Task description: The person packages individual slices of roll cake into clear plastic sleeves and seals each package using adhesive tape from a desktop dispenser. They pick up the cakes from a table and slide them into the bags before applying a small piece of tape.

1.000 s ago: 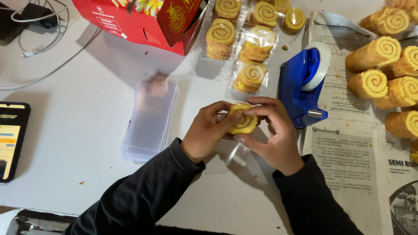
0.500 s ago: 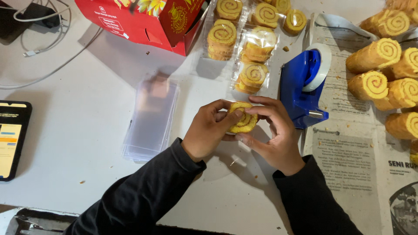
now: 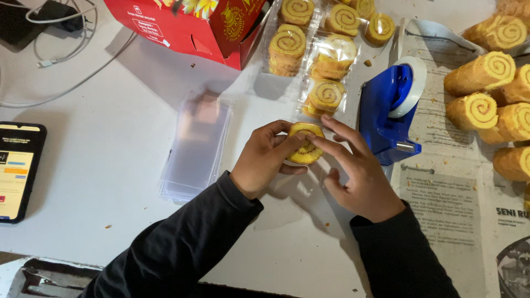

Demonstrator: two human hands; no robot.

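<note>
My left hand (image 3: pixel 264 159) grips a stack of yellow swirl cake slices (image 3: pixel 305 144) inside a clear plastic bag, just above the white table. My right hand (image 3: pixel 353 171) lies beside it with fingers stretched out, its fingertips resting on the top slice and the bag. A blue tape dispenser (image 3: pixel 388 110) with a white roll stands right of my hands. Wrapped packs of slices (image 3: pixel 326 95) lie just beyond them.
A stack of clear plastic bags (image 3: pixel 196 146) lies to the left. A red carton (image 3: pixel 187 25) stands at the back. Whole roll cakes (image 3: pixel 488 91) rest on newspaper (image 3: pixel 458 209) at the right. A phone (image 3: pixel 16 171) and white cables (image 3: pixel 61 49) are far left.
My right hand has loosened from the slices; its fingers now stretch flat over them instead of curling around. The left hand keeps its grip. The view shifted slightly.
</note>
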